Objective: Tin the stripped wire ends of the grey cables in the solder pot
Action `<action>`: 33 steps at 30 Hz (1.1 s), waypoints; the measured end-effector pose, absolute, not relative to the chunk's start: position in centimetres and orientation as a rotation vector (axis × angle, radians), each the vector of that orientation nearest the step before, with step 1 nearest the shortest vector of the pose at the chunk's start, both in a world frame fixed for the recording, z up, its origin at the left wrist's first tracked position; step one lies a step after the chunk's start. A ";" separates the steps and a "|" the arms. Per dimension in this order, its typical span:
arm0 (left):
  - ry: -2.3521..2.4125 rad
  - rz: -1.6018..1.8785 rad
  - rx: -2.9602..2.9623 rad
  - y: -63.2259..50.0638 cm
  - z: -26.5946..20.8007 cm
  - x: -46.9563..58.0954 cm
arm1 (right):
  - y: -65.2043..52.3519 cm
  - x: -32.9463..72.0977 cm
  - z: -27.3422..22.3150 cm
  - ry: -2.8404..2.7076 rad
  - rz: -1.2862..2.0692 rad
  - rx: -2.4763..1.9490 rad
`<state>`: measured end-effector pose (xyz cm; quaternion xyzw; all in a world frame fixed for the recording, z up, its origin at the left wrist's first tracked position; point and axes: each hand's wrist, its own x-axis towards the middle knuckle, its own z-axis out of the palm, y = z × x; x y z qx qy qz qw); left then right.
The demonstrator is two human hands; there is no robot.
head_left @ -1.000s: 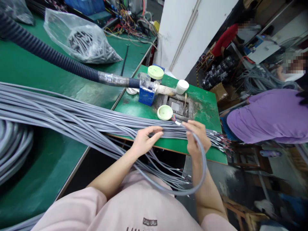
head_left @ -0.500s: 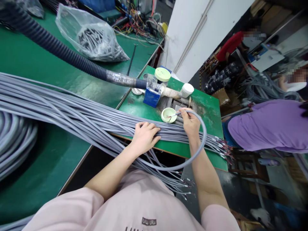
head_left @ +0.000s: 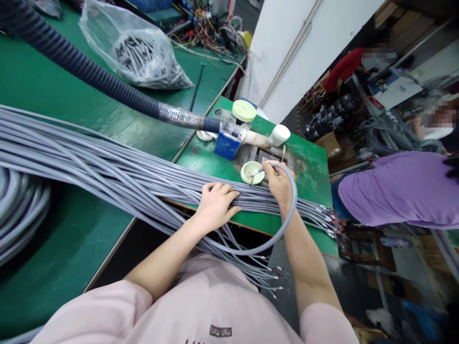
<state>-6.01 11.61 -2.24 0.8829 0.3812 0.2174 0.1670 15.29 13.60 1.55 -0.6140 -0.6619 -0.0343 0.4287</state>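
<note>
My right hand [head_left: 279,180] pinches a grey cable [head_left: 292,205] close to its stripped end. Thin bare-ended wires from that end hang over or into a small pale-green bowl [head_left: 246,177]; whether they touch its contents I cannot make out. From my hand the cable curves in a wide loop back toward my body. My left hand [head_left: 217,203] lies palm down on a long bundle of grey cables [head_left: 179,179], thumb apart from the fingers, and is open. Stripped wire ends [head_left: 332,222] with coloured cores stick out at the bundle's right end.
A corrugated black hose [head_left: 118,93] reaches a blue box [head_left: 227,145] behind the bowl. Beyond stand a lidded tub [head_left: 244,111] and a white cup [head_left: 280,135]. A plastic bag of short grey pieces [head_left: 139,55] lies farther back. A person in purple [head_left: 394,188] is at the right.
My right hand has moved slightly left with the cable, and the cable's loop has become narrower. My left hand rests in nearly the same place.
</note>
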 end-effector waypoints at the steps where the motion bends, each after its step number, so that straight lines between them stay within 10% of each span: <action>1: 1.078 0.606 2.511 11.7 -2.2 -6.1 | 13.7 15.2 1.5 -1.661 -0.102 -1.535; 33: 0.815 0.540 2.198 13.9 0.1 -9.1 | 20.0 24.2 2.6 -1.401 -0.043 -1.744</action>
